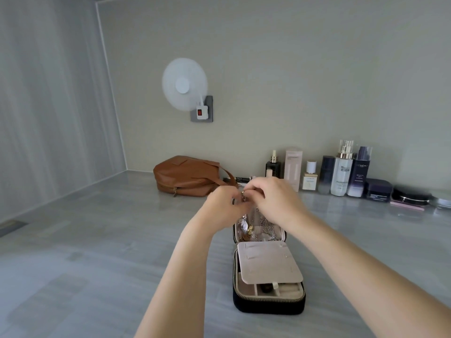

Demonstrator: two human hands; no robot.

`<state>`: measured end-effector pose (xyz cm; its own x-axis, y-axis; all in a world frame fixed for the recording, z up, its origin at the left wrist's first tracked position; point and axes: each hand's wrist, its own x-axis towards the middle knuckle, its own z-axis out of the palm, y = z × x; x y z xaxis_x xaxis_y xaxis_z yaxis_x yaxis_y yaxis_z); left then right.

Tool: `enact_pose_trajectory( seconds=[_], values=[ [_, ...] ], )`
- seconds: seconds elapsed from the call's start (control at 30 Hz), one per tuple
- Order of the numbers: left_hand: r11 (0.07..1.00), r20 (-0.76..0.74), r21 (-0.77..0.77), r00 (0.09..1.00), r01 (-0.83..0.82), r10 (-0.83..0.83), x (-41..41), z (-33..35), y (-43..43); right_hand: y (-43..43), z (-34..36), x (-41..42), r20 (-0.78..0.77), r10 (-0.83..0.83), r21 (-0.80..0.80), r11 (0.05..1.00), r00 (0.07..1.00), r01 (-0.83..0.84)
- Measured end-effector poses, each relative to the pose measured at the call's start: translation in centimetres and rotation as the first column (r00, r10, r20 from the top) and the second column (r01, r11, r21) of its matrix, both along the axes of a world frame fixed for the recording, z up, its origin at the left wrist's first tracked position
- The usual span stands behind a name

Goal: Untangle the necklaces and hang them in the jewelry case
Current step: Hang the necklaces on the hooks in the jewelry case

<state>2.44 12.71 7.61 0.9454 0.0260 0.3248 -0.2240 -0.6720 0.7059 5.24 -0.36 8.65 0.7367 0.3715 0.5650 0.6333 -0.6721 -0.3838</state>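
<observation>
a: where's the necklace relative to the hands?

b: right between them. the left hand (224, 203) and right hand (273, 198) meet fingertip to fingertip above the far end of the jewelry case (268, 303). both have fingers curled in, pinching the necklace (243, 192) at a small gold bit, and a short length dangles just under it.

a: can you see the grip clearly?

b: not finely. it's small and blurred, but the fingers are plainly curled onto it.

a: and the case?

b: black, zip-edged, open on the grey counter (97, 252). its lid (234, 231) is raised at the far side, partly hidden by the hands. silver chains (267, 226) hang against the lining, with a gold charm (249, 231) low on the left. a pale pink panel (266, 262) lies over most of the base. the front compartments (268, 289) show past its edge, and one holds a small dark thing i can't make out.

a: what's around it?

b: a brown bag (188, 175) behind on the left, and a row of bottles (341, 172) along the wall on the right.
</observation>
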Motion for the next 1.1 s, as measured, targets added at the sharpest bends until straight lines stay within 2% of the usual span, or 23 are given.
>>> enact_pose_trajectory(
  seconds=[0.17, 0.3, 0.4, 0.5, 0.67, 0.83, 1.1],
  values=[
    [0.997, -0.018, -0.015, 0.997, -0.071, 0.071, 0.2, -0.2, 0.4, -0.5, -0.8, 0.5, 0.034, -0.025, 0.048, 0.999, 0.999, 0.024],
    [0.993, -0.128, -0.044, 0.986, -0.112, 0.106, 0.6, -0.8, 0.6, -0.8, -1.8, 0.9, 0.109, -0.075, 0.011, 0.997, 0.991, 0.074],
    [0.983, -0.135, 0.050, 0.974, -0.175, 0.180, 0.7, -0.9, 0.3, -0.4, -2.4, 1.1, 0.218, -0.105, -0.032, 0.993, 0.970, 0.115],
    [0.969, -0.064, 0.119, 0.972, -0.218, 0.227, 0.5, -1.0, -0.1, 0.4, -2.6, 1.4, 0.283, -0.106, -0.087, 0.987, 0.953, 0.136],
    [0.960, -0.019, 0.126, 0.967, -0.249, 0.254, 0.4, -1.0, -0.3, 1.0, -2.6, 1.4, 0.258, -0.127, -0.036, 0.989, 0.958, 0.140],
    [0.944, 0.052, 0.205, 0.966, -0.259, 0.253, 0.6, -1.4, -0.7, 0.9, -2.6, 1.5, 0.222, -0.131, -0.031, 0.990, 0.966, 0.141],
    [0.958, 0.012, 0.152, 0.969, -0.244, 0.245, 1.1, -1.8, -0.8, 0.8, -2.7, 1.5, 0.133, -0.142, 0.007, 0.990, 0.981, 0.143]
  ],
)
